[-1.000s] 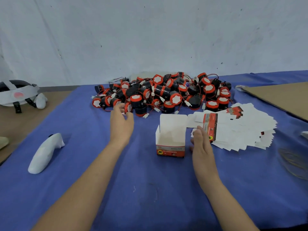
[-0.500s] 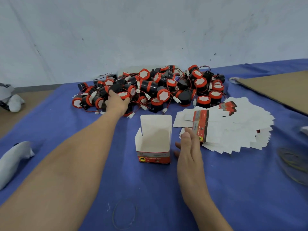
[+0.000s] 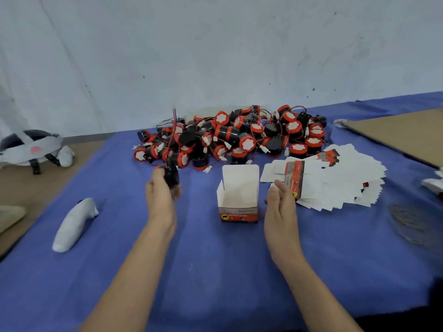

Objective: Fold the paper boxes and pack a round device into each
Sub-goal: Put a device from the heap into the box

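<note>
A folded white paper box [image 3: 238, 200] with a red base strip stands upright on the blue cloth, its lid flap raised. My left hand [image 3: 160, 197] grips a black round device [image 3: 172, 177], blurred, with its red wires trailing up to the pile. My right hand [image 3: 281, 207] hovers open just right of the box, fingers relaxed, apart from it. A heap of black and red round devices [image 3: 239, 137] lies behind the box. A fanned stack of flat box blanks [image 3: 335, 180] lies to the right.
A white controller [image 3: 74, 224] lies on the cloth at left. A headset [image 3: 31, 147] rests on the brown table at far left. Brown cardboard [image 3: 407, 133] sits at the back right, and rubber bands [image 3: 407, 221] lie at right.
My left hand has pulled back from the pile toward me, now holding a round device with its wires trailing. The right hand stays beside the box.
</note>
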The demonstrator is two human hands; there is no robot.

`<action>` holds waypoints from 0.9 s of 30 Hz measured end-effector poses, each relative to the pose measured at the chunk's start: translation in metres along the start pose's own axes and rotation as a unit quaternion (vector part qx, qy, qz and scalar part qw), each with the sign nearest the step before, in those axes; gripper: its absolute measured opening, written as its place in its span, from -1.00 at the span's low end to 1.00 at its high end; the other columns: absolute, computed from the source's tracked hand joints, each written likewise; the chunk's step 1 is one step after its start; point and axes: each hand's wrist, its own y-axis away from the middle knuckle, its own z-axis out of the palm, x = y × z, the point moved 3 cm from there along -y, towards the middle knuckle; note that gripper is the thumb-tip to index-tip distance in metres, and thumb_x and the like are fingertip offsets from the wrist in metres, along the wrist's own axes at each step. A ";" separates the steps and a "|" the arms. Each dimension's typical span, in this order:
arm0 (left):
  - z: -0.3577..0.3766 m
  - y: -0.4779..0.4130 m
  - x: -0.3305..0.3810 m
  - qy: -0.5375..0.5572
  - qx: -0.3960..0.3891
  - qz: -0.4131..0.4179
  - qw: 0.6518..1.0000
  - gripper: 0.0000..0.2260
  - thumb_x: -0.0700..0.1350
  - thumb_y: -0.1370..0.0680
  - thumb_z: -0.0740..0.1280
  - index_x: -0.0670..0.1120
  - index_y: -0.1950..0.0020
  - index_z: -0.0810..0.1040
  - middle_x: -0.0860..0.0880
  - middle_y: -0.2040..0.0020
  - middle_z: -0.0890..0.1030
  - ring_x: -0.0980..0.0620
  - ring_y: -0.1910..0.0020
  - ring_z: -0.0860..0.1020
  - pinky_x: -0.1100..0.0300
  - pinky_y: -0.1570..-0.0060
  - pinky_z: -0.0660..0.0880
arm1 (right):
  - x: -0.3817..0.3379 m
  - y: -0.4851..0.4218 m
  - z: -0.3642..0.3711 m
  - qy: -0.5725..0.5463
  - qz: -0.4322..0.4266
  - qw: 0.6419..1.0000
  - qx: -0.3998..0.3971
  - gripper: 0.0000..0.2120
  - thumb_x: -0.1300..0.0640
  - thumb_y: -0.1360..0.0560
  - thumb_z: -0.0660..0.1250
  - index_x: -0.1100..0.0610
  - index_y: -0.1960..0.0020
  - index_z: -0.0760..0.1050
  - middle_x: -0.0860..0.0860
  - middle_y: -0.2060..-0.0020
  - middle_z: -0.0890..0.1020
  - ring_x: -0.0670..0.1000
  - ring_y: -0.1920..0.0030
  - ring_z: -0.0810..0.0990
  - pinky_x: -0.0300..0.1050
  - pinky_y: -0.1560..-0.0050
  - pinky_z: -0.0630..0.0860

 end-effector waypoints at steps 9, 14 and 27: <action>-0.020 0.067 -0.015 -0.058 -0.130 -0.024 0.990 -0.75 0.01 -0.68 0.13 0.11 -0.20 0.58 -0.02 0.02 0.72 0.02 0.21 0.67 0.09 0.15 0.53 | -0.029 0.039 0.012 0.127 -0.213 0.967 -0.058 -0.74 0.00 -0.68 0.13 -0.21 -0.34 0.35 -0.29 -0.21 0.37 -0.13 -0.16 0.50 -0.35 -0.01 0.49; -0.020 0.088 -0.010 -0.115 -0.243 0.056 0.962 -0.76 0.01 -0.67 0.20 0.23 -0.17 0.64 0.06 -0.13 0.69 0.07 -0.08 0.66 0.19 0.04 0.60 | -0.030 0.066 0.044 0.175 -0.216 0.939 -0.201 -0.54 -0.28 -0.59 0.12 -0.26 -0.46 0.19 -0.35 -0.41 0.25 -0.30 -0.40 0.30 -0.48 -0.25 0.34; -0.026 0.110 -0.008 -0.235 -0.213 0.342 0.884 -0.66 0.01 -0.56 0.21 0.27 -0.32 0.43 0.23 0.06 0.52 0.12 0.08 0.53 0.45 0.06 0.42 | -0.027 0.064 0.036 0.296 -0.265 0.913 -0.093 -0.55 0.13 -0.48 0.50 -0.12 -0.29 0.45 -0.09 -0.23 0.34 0.00 -0.24 0.40 -0.17 -0.17 0.52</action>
